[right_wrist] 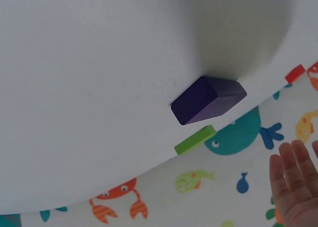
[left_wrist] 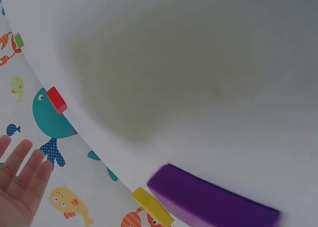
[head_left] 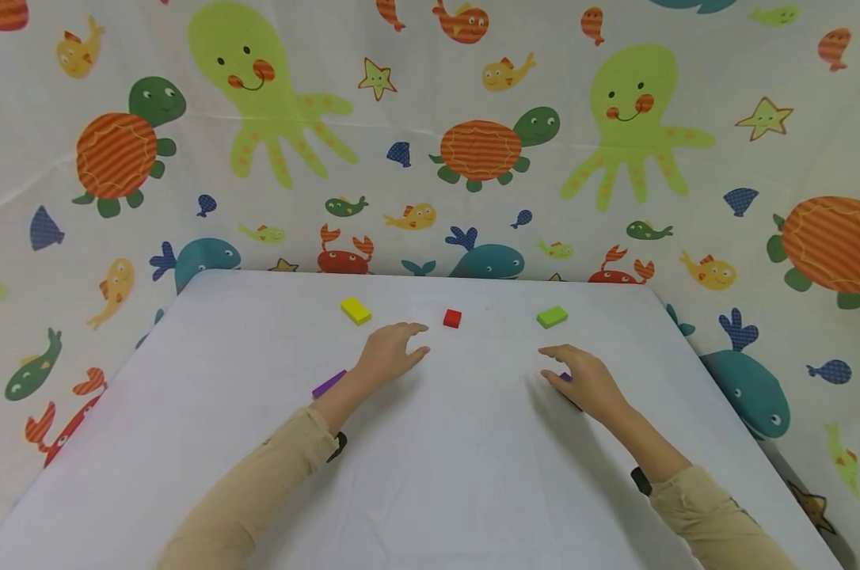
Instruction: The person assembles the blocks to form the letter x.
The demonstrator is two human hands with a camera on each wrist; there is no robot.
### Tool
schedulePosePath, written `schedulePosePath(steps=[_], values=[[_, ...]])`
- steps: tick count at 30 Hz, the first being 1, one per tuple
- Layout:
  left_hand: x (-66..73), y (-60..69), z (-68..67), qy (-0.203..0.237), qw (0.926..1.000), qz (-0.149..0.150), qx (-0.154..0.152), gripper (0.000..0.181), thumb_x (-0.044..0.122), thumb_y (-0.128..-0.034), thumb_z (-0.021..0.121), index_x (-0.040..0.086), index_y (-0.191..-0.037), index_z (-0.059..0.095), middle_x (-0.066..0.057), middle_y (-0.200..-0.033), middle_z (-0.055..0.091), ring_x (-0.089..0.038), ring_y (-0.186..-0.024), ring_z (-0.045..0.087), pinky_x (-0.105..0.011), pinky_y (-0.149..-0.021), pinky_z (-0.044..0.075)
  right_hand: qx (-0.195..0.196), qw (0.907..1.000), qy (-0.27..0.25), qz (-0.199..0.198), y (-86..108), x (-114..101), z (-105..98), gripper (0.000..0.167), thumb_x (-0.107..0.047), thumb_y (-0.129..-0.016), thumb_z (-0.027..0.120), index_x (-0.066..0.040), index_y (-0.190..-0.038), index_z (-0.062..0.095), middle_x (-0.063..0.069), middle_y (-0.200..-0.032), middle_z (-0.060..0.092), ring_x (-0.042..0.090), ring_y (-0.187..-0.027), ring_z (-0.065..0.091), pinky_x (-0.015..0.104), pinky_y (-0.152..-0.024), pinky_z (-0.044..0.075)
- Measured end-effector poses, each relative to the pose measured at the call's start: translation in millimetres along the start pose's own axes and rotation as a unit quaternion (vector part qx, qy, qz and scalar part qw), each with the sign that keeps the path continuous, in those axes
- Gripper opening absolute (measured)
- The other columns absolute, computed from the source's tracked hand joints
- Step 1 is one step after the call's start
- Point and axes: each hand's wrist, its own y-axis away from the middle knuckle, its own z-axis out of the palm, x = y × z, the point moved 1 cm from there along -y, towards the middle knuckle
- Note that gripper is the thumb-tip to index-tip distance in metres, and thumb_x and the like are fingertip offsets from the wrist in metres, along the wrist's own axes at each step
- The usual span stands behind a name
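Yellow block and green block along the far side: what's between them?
In the head view, the red block lies between the yellow block and the green block, touching neither.

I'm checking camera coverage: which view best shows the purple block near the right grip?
The right wrist view: the purple block shows whole and uncovered there. In the head view, the right grip hides part of it. The left wrist view does not show it, but the other purple block.

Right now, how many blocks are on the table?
5: yellow block, red block and green block in the far row, left to right; left purple block beside the left wrist; right purple block partly behind the right hand. More could be hidden.
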Motion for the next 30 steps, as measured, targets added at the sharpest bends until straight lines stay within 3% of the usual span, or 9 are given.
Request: schedulePosePath(steps=[8, 13, 19, 24, 30], values=[[5.0, -28.2, 12.5, 0.011, 0.9988, 0.008, 0.047, 0.030, 0.026, -0.0876, 0.067, 0.010, -0.113, 0.067, -0.008, -0.105, 0.071, -0.024, -0.092, 0.066, -0.034, -0.082, 0.055, 0.005, 0.9998, 0.010, 0.016, 3.8, 2.3, -4.0, 0.034, -0.007, -0.081, 0.071, 0.003, -0.113, 0.065, 0.018, -0.106, 0.068, 0.032, -0.094, 0.064, 0.048, -0.082, 0.052], [7.3, -44.8, 16.9, 0.022, 0.9975, -0.015, 0.065, 0.026, 0.024, -0.0863, 0.069, 0.009, -0.108, 0.069, -0.007, -0.098, 0.073, -0.024, -0.087, 0.065, -0.035, -0.081, 0.053, 0.006, 0.9998, 0.009, 0.018, 5.1, 3.0, -4.5, 0.033, -0.007, -0.081, 0.071, 0.003, -0.112, 0.065, 0.019, -0.105, 0.068, 0.032, -0.094, 0.064, 0.047, -0.082, 0.053], [11.1, -63.0, 24.8, 0.054, 0.9964, -0.045, 0.048, 0.029, 0.025, -0.0862, 0.069, 0.007, -0.109, 0.068, -0.009, -0.099, 0.072, -0.023, -0.089, 0.064, -0.035, -0.083, 0.052, 0.000, 0.9995, 0.009, 0.030, 8.3, 5.4, -4.1, 0.031, -0.006, -0.082, 0.071, 0.003, -0.111, 0.065, 0.019, -0.105, 0.068, 0.032, -0.093, 0.064, 0.048, -0.082, 0.053], [12.0, -76.1, 30.4, 0.074, 0.9959, -0.039, 0.035, 0.026, 0.018, -0.0867, 0.068, 0.005, -0.109, 0.068, -0.011, -0.098, 0.070, -0.024, -0.088, 0.062, -0.036, -0.082, 0.051, -0.006, 0.9993, 0.006, 0.037, 10.1, 6.2, -3.6, 0.031, -0.006, -0.082, 0.070, 0.003, -0.111, 0.065, 0.019, -0.104, 0.068, 0.032, -0.093, 0.064, 0.048, -0.082, 0.052], [7.0, -91.2, 37.4, 0.048, 0.9985, -0.025, 0.002, 0.030, 0.017, -0.0863, 0.068, 0.005, -0.114, 0.066, -0.012, -0.110, 0.068, -0.025, -0.100, 0.062, -0.035, -0.089, 0.051, -0.016, 0.9988, 0.005, 0.047, 11.9, 9.0, -0.8, 0.032, -0.008, -0.083, 0.070, 0.003, -0.112, 0.065, 0.020, -0.106, 0.068, 0.033, -0.094, 0.064, 0.049, -0.082, 0.053]])
